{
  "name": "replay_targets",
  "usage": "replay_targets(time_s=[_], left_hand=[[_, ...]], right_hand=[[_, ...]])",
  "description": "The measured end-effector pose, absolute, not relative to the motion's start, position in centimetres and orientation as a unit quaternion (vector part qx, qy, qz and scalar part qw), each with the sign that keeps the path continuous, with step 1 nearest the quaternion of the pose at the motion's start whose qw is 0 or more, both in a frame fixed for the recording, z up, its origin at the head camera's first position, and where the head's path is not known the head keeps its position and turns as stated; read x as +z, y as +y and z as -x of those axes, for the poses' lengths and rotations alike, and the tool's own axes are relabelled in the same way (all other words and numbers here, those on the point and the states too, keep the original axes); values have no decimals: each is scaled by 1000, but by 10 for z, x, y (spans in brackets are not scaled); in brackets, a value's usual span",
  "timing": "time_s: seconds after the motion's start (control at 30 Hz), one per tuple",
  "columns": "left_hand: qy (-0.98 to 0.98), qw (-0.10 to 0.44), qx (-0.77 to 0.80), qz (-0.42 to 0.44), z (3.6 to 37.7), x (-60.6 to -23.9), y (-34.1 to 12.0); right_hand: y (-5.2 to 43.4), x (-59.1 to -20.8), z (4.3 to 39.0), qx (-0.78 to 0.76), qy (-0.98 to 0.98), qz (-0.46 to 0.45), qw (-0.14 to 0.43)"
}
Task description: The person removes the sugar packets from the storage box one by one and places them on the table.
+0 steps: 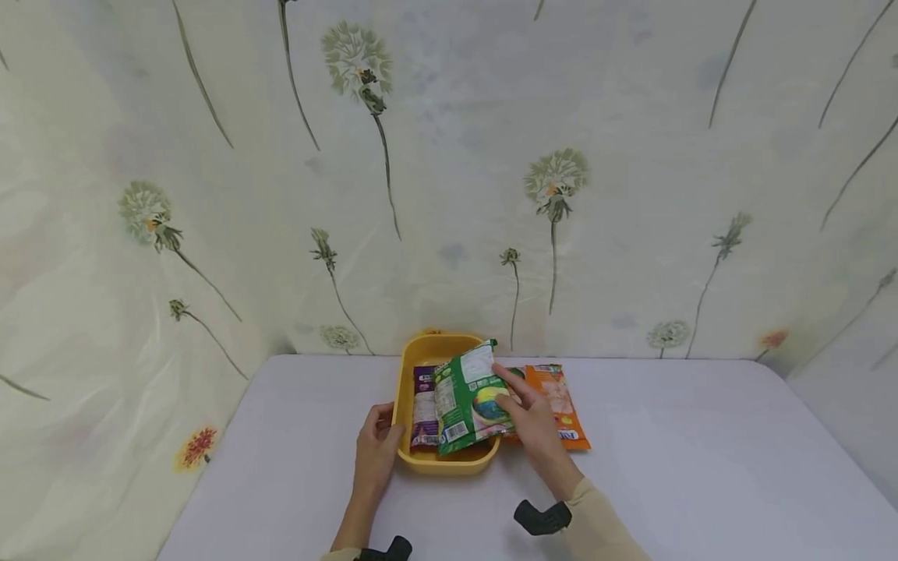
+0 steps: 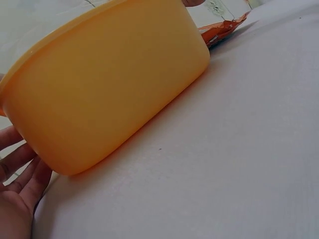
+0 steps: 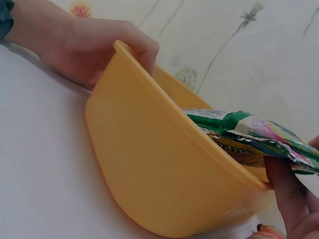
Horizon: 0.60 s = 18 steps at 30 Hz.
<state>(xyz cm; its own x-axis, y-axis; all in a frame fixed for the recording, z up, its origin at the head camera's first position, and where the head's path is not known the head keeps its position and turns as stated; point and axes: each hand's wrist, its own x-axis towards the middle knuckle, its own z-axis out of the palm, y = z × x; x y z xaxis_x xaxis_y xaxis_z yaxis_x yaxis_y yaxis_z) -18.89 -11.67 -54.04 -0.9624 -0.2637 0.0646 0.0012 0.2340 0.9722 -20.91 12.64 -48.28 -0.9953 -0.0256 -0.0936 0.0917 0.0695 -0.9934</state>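
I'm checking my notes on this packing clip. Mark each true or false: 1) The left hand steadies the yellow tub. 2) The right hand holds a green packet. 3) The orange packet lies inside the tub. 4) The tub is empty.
1) True: the left hand grips the rim of the yellow tub.
2) True: the right hand holds the green packet.
3) False: the orange packet lies on the table beside the tub.
4) False: a purple packet is in it.
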Motion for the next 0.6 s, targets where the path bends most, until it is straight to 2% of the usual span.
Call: replay_targets(time_s=[0.6], left_hand=[[-778, 104, -613, -88, 187, -542, -116]], right_hand=[[146, -490, 211, -687, 724, -36, 45]])
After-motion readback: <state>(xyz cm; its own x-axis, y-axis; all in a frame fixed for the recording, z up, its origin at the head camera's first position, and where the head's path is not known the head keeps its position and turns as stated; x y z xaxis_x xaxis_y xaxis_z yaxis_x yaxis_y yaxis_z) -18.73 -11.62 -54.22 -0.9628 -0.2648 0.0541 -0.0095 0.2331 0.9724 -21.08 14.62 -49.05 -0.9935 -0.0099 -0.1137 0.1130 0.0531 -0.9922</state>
